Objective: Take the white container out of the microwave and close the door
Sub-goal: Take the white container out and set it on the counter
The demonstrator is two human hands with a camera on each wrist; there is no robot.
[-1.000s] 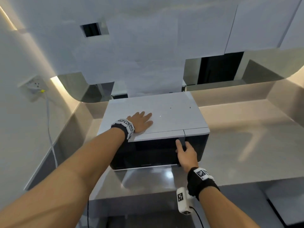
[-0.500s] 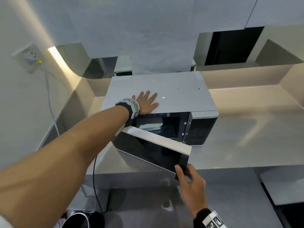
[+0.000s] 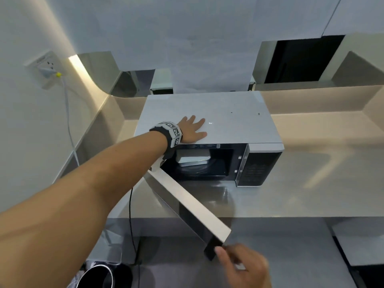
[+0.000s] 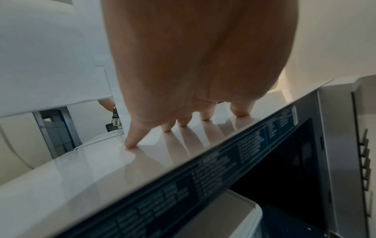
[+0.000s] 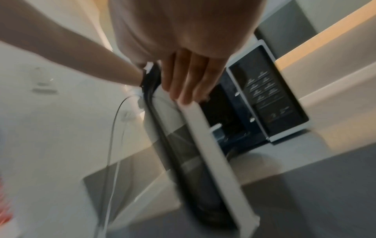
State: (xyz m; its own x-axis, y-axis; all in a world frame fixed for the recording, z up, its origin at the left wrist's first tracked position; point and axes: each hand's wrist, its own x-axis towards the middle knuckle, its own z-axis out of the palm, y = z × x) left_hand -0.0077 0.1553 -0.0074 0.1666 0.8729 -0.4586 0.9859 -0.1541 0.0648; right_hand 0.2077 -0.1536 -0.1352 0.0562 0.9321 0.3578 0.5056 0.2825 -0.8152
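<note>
A white microwave [image 3: 218, 113] stands on the counter with its door [image 3: 187, 200] swung out toward me past the counter's edge. Inside the dark cavity sits the white container [image 3: 194, 160], a flat lidded box at the left; its corner [image 4: 234, 214] also shows in the left wrist view. My left hand [image 3: 193, 129] lies flat on the microwave's top near the front edge, fingers [image 4: 183, 122] spread and straight. My right hand [image 3: 243, 265] is blurred at the door's free end, thumb against the dark handle strip. Its fingers [image 5: 187, 80] look straight over the door [image 5: 213, 161].
The control panel [image 3: 259, 169] is right of the cavity. The bare counter [image 3: 322, 183] runs right to a corner wall. A wall socket [image 3: 46, 69] with a white cable is at the left. A black cable [image 3: 131, 215] hangs off the counter, above a dark round bin [image 3: 99, 277].
The door went from closed to wide open, pulled out by my right hand, which moved down and toward me. The container came into sight. My left hand stayed flat on top.
</note>
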